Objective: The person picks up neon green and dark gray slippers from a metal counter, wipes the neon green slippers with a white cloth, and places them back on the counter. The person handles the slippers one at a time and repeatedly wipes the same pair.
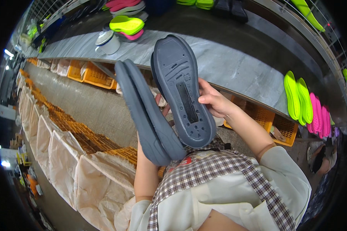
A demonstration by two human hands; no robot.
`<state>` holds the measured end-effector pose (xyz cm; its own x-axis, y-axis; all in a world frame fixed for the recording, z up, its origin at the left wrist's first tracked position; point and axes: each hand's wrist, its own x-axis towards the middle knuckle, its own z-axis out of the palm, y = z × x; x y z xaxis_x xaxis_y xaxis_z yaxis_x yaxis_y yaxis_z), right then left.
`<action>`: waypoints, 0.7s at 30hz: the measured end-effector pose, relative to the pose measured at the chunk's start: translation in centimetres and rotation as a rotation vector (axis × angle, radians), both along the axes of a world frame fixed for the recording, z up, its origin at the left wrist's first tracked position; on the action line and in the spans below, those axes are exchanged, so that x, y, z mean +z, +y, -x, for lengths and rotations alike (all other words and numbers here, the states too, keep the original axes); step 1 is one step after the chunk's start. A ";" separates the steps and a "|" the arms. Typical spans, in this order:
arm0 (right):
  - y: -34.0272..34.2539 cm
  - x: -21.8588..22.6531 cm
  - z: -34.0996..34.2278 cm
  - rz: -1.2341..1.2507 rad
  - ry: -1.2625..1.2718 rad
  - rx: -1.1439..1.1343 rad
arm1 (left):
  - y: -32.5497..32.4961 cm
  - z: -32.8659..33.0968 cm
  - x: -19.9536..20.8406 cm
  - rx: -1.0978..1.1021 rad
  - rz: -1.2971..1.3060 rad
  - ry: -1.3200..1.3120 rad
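My right hand (216, 101) grips the side edge of a dark grey shoe sole (175, 57), thumb on its near face. That face is turned toward me, with a dark strip along its middle and small holes at the heel. Another grey sole shows as an edge behind it. To the left, two more grey soles (142, 104) stand side by side, edge-on and tilted. My left hand (165, 109) is mostly hidden behind them. Its fingertips show in the gap between the two groups, closed around the edge-on pair.
A workbench (235, 65) runs ahead, bearing a white lidded mug (107, 42), stacked colourful soles (126, 24), and green (297, 98) and pink soles (318, 115) at the right. Orange crates (98, 77) sit under it. Cloth-lined crates (92, 181) line my left.
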<state>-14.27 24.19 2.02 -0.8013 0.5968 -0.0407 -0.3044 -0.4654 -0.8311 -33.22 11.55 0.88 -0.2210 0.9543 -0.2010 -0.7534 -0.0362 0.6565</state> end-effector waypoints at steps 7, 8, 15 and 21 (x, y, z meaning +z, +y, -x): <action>3.8 -1.7 -8.8 0.317 0.194 -0.310 | 2.7 -0.4 -1.0 -0.151 -0.153 -0.197; 4.5 -1.7 -10.9 0.310 0.220 -0.360 | 3.0 -0.6 -1.2 -0.074 0.082 0.014; 8.9 -2.6 -22.5 0.157 -0.379 -0.898 | 4.8 -3.1 -1.3 -0.138 0.193 -0.084; 10.9 -4.7 -26.8 0.165 -0.640 -1.058 | 6.4 -4.5 -1.0 -0.155 0.231 -0.045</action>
